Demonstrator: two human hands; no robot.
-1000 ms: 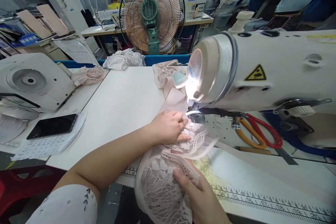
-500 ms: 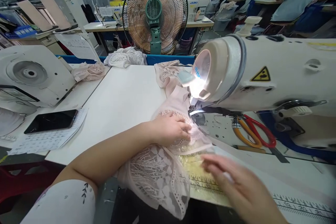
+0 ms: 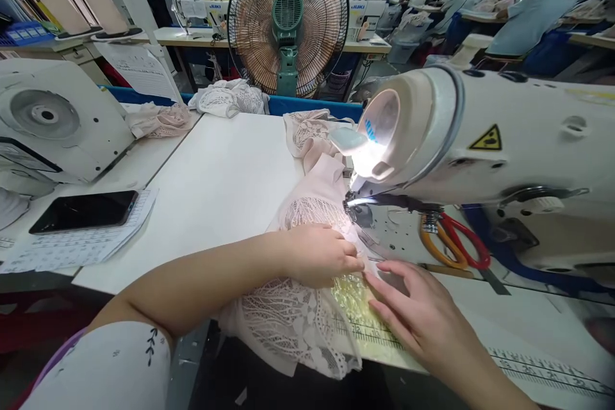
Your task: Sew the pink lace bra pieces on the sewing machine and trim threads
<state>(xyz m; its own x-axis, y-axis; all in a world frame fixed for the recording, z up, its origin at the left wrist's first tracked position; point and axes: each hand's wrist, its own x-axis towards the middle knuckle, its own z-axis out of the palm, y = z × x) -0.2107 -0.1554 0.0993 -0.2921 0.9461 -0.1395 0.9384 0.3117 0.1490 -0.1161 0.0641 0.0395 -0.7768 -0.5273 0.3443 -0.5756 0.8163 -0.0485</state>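
Pale pink lace fabric (image 3: 288,320) runs from under the needle area of a white sewing machine (image 3: 523,166) down over the table's front edge. My left hand (image 3: 321,256) lies on the fabric in front of the needle, its fingers bent and close together, pressing the cloth. Just right of it, my right hand (image 3: 413,307) touches the fabric's edge with its fingertips, fingers apart. A yellow clear-covered patch (image 3: 358,304) shows between and below the hands, with a printed ruler scale (image 3: 542,371) along the table edge. The machine's lamp lights the cloth near the needle.
Orange-handled scissors (image 3: 444,246) and red-handled ones (image 3: 471,240) lie beneath the machine arm. A phone (image 3: 84,211) rests on papers at left, near another machine (image 3: 43,122). Behind are white lace pieces (image 3: 230,99), a large fan (image 3: 288,19) and people at work.
My right hand has moved left and up to the fabric's edge beside my left hand. My left hand has slid slightly down and right, and the hanging lace has shifted. The view has turned slightly.
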